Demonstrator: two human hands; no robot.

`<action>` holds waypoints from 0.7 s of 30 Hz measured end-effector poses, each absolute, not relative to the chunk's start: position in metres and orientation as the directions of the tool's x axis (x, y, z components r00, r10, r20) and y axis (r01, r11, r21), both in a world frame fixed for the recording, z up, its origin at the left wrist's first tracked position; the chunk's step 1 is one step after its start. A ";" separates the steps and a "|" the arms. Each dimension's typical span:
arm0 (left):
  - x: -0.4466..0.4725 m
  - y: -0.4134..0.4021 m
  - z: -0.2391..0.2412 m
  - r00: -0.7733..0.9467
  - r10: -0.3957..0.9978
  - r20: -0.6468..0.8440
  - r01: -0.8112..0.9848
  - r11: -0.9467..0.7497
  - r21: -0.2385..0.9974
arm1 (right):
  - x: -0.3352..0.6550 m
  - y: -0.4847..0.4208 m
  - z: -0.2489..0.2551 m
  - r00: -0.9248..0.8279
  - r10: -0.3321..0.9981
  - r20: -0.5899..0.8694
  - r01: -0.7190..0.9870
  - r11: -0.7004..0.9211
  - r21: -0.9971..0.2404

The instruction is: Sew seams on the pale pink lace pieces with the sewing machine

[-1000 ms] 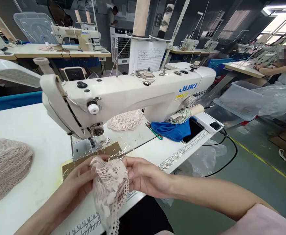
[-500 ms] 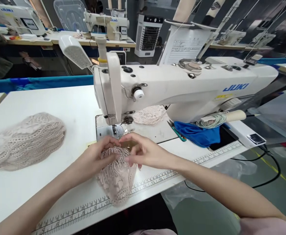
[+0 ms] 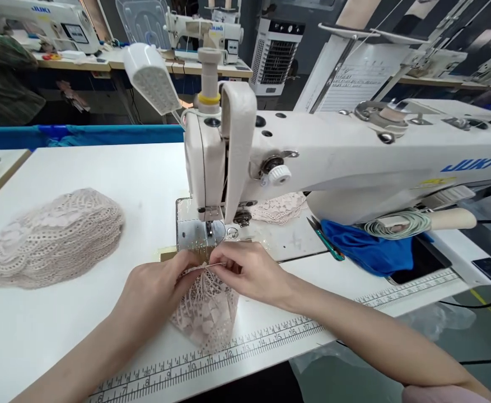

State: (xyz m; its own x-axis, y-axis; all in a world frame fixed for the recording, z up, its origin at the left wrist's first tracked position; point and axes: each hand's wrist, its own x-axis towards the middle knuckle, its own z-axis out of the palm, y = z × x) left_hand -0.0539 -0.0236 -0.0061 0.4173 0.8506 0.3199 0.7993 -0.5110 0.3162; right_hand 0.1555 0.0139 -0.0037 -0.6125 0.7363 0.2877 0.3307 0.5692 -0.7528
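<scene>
The lace piece (image 3: 206, 305) lies on the table (image 3: 102, 184) just in front of the needle plate (image 3: 197, 235), its near end over the printed ruler (image 3: 270, 338). The left hand (image 3: 155, 291) and right hand (image 3: 249, 268) both pinch its top edge, fingertips almost touching. To feed it well, the edge should probably stay flat, taut and square to the presser foot (image 3: 209, 226). A lace pile (image 3: 52, 238) sits well to the left; scissors (image 3: 325, 243) and blue cloth (image 3: 366, 252) lie right.
</scene>
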 end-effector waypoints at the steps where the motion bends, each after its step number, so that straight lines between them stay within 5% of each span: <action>1: -0.054 -0.024 -0.007 0.439 0.824 0.359 0.792 -0.543 0.279 | 0.156 0.013 -0.006 -0.608 0.718 0.339 0.332 0.618 -0.712; 17: -0.050 -0.025 -0.007 0.480 0.723 0.496 0.709 -0.653 0.266 | 0.157 0.012 -0.011 -0.622 0.607 0.495 0.278 0.762 -0.585; 21: -0.047 -0.025 -0.007 0.468 0.741 0.481 0.706 -0.641 0.300 | 0.160 0.012 -0.009 -0.604 0.535 0.591 0.327 0.843 -0.428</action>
State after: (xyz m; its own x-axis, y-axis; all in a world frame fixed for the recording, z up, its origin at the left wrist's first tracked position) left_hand -0.0475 -0.0252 -0.0069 0.4682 0.7409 0.4815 0.7060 -0.6414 0.3003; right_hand 0.1601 0.0117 -0.0087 -0.6039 0.5347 0.5911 0.3269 0.8425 -0.4281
